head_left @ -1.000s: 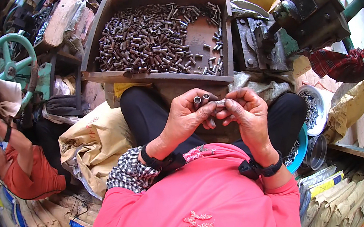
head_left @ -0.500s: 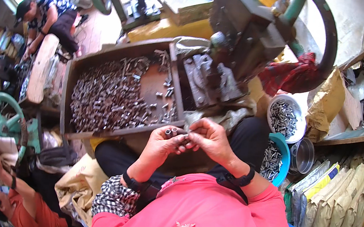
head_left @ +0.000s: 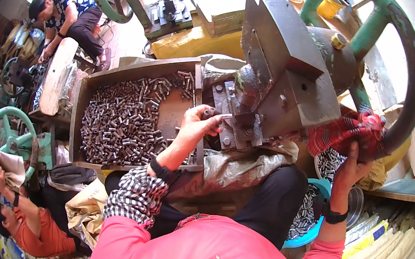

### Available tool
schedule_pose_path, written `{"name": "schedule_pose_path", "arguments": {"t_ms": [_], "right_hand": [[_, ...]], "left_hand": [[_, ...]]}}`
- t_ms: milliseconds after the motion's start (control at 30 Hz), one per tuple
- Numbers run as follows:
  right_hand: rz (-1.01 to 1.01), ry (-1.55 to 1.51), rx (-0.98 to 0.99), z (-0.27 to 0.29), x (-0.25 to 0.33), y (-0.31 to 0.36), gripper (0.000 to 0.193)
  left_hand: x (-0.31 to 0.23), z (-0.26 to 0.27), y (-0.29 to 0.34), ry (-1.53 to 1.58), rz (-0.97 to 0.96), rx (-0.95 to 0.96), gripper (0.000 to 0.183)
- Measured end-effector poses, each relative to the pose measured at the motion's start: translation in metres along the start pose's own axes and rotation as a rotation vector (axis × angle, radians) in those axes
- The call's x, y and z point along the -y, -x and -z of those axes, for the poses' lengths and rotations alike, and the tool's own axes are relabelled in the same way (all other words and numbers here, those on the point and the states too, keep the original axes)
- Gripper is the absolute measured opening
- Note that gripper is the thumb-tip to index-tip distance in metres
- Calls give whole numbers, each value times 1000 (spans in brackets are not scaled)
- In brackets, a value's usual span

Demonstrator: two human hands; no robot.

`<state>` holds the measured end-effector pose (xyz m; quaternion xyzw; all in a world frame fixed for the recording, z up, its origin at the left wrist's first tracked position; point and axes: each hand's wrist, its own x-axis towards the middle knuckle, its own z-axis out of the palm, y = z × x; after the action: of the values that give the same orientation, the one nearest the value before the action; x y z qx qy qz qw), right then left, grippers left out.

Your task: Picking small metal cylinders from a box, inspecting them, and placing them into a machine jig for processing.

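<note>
Your left hand [head_left: 198, 124] pinches a small metal tube [head_left: 208, 112] at the press die [head_left: 239, 126], grip closed, while your right hand [head_left: 353, 167] grips the cloth-wrapped handwheel [head_left: 382, 74], closed for leverage.

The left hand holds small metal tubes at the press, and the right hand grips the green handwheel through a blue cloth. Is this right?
Not quite. In the head view the cloth is red checked, not blue. The rest holds: the right hand grips the green handwheel through it, and the left hand holds small metal tubes at the press.
</note>
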<state>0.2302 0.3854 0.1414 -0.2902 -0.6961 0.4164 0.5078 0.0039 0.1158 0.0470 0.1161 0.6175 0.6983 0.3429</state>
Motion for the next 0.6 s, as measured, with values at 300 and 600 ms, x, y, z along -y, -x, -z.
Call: {"name": "schedule_pose_path", "arguments": {"t_ms": [300,600], "right_hand": [[118,-28,68,16,2,-25,53],[62,174,247,4,102,-93,51]], "left_hand": [[28,11,-56,-43,-37,-78,10],[28,15,-50,107,115,3,9]]}}
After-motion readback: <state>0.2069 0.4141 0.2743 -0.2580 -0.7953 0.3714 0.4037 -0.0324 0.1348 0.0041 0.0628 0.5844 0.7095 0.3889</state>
